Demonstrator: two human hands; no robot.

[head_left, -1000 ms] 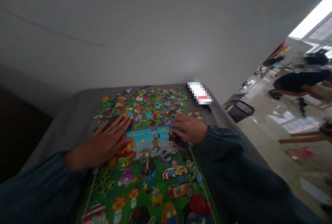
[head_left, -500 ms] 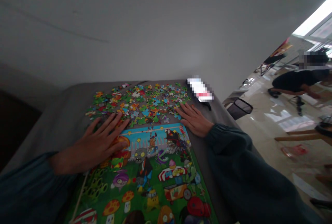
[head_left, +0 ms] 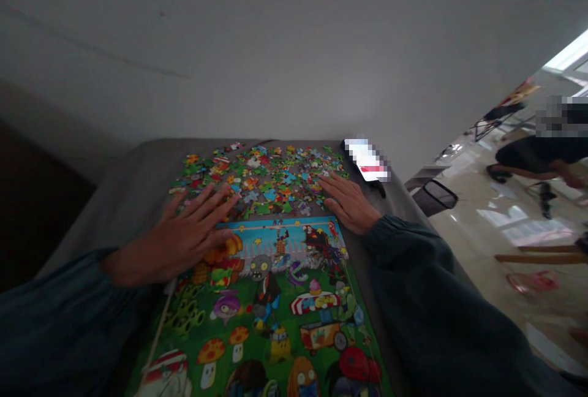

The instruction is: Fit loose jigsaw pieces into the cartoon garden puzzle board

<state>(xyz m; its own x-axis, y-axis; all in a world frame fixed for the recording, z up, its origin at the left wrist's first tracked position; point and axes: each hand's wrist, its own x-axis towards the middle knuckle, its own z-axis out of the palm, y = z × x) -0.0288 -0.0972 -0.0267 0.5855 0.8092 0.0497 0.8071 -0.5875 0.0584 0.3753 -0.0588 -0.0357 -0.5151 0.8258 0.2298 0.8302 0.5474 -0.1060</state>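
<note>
A colourful cartoon picture sheet [head_left: 275,311] lies on a grey table [head_left: 133,201] in front of me. Beyond its far edge is a spread of several loose jigsaw pieces [head_left: 266,179]. My left hand [head_left: 184,238] lies flat, fingers spread, over the sheet's far left corner, fingertips reaching the pieces. My right hand [head_left: 349,204] lies flat with fingers stretched out on the table at the sheet's far right corner, touching the right edge of the loose pieces. Neither hand holds anything.
A phone with a lit screen [head_left: 367,161] lies at the table's far right corner. A pale wall stands behind the table. On the right, a black mesh bin [head_left: 434,196] sits on a shiny floor, and another person [head_left: 542,152] crouches further off.
My right hand left the sheet's top edge, opened flat and moved out to the right side of the loose pieces. The left hand stayed spread on the far left corner.
</note>
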